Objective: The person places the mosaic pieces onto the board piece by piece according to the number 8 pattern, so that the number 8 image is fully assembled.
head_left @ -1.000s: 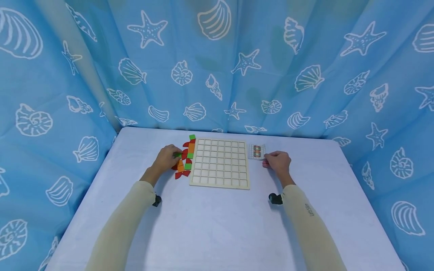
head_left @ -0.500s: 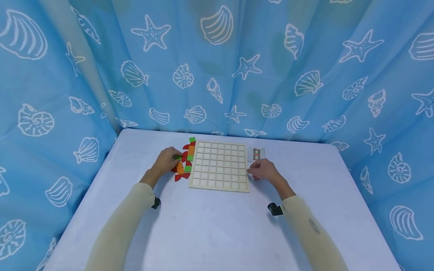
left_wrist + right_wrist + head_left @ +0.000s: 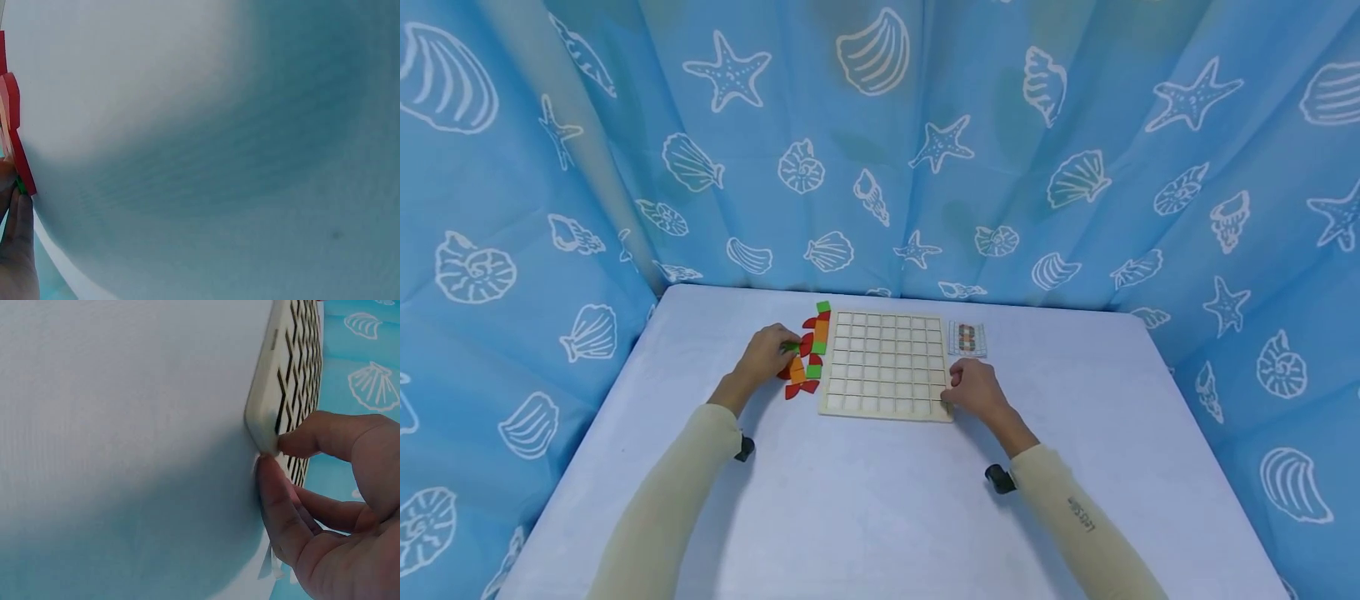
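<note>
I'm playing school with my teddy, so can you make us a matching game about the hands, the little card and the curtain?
Things:
1. left hand
2. right hand
3. card
4. curtain

What goes with them:
A. printed with a small coloured pattern
B. pinching the edge of the grid board
C. blue and white
D. holding a green piece

Right pairs: 1-D, 2-B, 3-A, 4-C

The grid board [image 3: 886, 415] looks like smooth, matt wood — the tabletop [image 3: 865, 508] (finely textured) and curtain [image 3: 895, 125] like matt cloth.
</note>
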A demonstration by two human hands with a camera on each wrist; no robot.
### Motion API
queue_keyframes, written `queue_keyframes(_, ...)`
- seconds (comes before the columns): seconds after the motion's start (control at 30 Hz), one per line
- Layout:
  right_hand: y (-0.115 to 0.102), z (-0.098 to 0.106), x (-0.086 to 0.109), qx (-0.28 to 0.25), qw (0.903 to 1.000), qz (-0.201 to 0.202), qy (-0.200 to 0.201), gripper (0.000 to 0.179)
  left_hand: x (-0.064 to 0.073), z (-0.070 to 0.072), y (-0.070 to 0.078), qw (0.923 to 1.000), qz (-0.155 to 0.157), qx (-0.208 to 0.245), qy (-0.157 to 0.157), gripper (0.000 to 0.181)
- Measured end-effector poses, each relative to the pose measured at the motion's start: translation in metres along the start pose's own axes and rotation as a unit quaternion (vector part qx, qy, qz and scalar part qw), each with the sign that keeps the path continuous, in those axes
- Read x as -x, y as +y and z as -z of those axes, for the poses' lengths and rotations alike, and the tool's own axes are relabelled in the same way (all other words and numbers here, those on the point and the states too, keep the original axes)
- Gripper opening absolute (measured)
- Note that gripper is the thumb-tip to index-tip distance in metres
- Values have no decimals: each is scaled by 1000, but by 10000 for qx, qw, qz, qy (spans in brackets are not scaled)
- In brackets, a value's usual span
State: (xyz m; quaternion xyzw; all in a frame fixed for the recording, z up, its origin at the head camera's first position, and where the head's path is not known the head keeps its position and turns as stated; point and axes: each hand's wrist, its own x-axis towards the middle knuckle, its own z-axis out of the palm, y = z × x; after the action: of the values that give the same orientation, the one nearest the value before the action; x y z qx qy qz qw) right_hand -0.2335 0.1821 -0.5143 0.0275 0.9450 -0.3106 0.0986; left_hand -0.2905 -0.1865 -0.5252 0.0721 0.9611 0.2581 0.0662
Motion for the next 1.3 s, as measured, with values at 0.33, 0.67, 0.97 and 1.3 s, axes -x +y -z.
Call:
queue_keyframes(0.33,9,-2,4,-263,9993,73,236,32,-5,10,4,9988,219,2,-438,45)
queue_keyframes(0.67,11,0,2,-455,9985,215,225,37,-18,4,22,9993,-206,-205,-254,38)
queue_keyframes(0.97,20,-12,-3,-952,9921,579,575,66,-24,-10,30,9984,-287,-341,-353,36)
queue_keyframes(1.3,23,-17,-5,-1292,9879,546,657,67,-29,-14,36,9961,-706,-525,68,29)
